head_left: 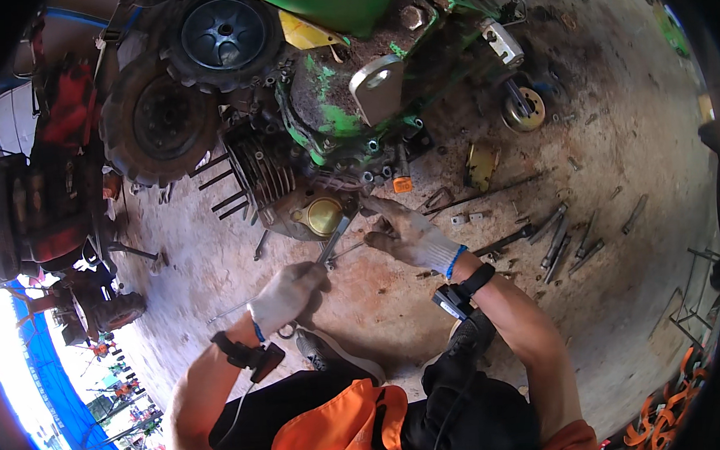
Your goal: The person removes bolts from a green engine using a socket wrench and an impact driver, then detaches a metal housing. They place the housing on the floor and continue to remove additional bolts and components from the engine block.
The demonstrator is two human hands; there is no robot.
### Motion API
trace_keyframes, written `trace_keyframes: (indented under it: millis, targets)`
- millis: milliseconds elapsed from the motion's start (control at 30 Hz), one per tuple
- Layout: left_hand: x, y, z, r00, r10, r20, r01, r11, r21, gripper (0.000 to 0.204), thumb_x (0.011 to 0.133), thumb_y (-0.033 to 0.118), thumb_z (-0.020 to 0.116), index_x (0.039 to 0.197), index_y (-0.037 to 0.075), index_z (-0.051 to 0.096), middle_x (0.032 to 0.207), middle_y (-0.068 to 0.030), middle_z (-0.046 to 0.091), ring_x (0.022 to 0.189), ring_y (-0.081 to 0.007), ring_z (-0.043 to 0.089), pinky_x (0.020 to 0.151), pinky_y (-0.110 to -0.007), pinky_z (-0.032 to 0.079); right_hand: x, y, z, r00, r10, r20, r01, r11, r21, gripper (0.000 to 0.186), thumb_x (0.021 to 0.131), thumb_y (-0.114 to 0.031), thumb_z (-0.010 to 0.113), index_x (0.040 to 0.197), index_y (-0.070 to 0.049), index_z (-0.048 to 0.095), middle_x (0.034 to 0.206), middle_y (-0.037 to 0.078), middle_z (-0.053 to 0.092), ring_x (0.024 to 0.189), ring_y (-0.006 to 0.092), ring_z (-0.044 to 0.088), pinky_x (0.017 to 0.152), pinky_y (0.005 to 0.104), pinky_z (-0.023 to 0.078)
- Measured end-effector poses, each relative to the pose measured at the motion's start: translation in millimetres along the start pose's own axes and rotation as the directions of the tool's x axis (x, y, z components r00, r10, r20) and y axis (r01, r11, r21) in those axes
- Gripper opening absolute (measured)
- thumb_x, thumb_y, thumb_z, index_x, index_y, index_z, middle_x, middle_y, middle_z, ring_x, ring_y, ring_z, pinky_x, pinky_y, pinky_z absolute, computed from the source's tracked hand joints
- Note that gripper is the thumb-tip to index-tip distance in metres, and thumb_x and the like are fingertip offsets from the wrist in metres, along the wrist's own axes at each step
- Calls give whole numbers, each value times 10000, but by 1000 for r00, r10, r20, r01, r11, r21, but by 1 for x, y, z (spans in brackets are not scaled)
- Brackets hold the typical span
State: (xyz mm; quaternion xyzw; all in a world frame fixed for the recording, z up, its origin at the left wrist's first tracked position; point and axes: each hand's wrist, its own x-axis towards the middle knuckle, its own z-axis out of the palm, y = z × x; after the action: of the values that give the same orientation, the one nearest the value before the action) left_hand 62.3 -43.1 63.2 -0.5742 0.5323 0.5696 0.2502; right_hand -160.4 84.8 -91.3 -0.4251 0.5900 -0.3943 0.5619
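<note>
My gloved left hand (290, 291) is closed around a flat metal wrench-like tool (334, 236), which reaches up beside a round gold cap (324, 216) on a finned engine housing (267, 181). My gloved right hand (410, 234) is to the right of the tool, fingers apart and partly bent, the index fingertip at the housing’s lower edge near the tool’s upper end. A thin metal rod (228, 310) passes by both hands; whether either holds it is unclear. The green machine body (328, 103) is above, with an orange cap (402, 184) on it.
Two treaded wheels (160, 122) lie upper left, beside a red machine (55, 219). Several wrenches and sockets (559, 246), a gold bracket (480, 168) and a brass pulley (523, 112) are on the concrete floor to the right. Orange metal parts (659, 405) are lower right; blue sheeting (43, 360) lower left.
</note>
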Motion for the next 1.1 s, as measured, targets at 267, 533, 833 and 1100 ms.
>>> trace_keyframes:
  millis: [267, 533, 833, 1100]
  targets:
    - [14, 42, -55, 989, -42, 141, -1, 956, 294, 343, 1145, 306, 564, 1064, 2, 702, 730, -83, 673, 515, -190, 681, 462, -338, 610, 30, 4, 18, 986, -107, -129, 48, 918, -394, 583, 1046, -218, 666, 1577, -15, 539, 1385, 300, 683, 1210, 434, 714, 1068, 512, 566]
    - [24, 22, -48, 986, -70, 150, 23, 956, 293, 421, 1148, 387, 558, 1038, 0, 681, 709, -61, 625, 522, -171, 637, 457, -349, 608, 42, 15, 17, 989, -42, -145, 12, 980, -197, 403, 1075, -241, 637, 1444, -94, 704, 1316, 265, 736, 1158, 431, 734, 989, 458, 605]
    - [14, -11, -22, 994, -29, 108, 41, 993, -108, 461, 1153, 440, 535, 1007, 26, 676, 630, 0, 525, 439, -136, 505, 428, -353, 545, -1, 7, -53, 984, 167, -68, -117, 879, 463, 605, 1075, -418, 726, 1556, -75, 597, 1315, 74, 755, 1082, 209, 737, 968, 374, 604]
    - [22, -10, -26, 988, -111, 110, 114, 993, -22, 548, 1172, 548, 473, 955, 66, 619, 571, 26, 398, 396, -113, 332, 405, -334, 369, 41, 18, -60, 964, -142, -223, 36, 907, -420, 596, 1062, -179, 573, 1622, -8, 463, 1513, 285, 619, 1272, 427, 667, 1032, 460, 558]
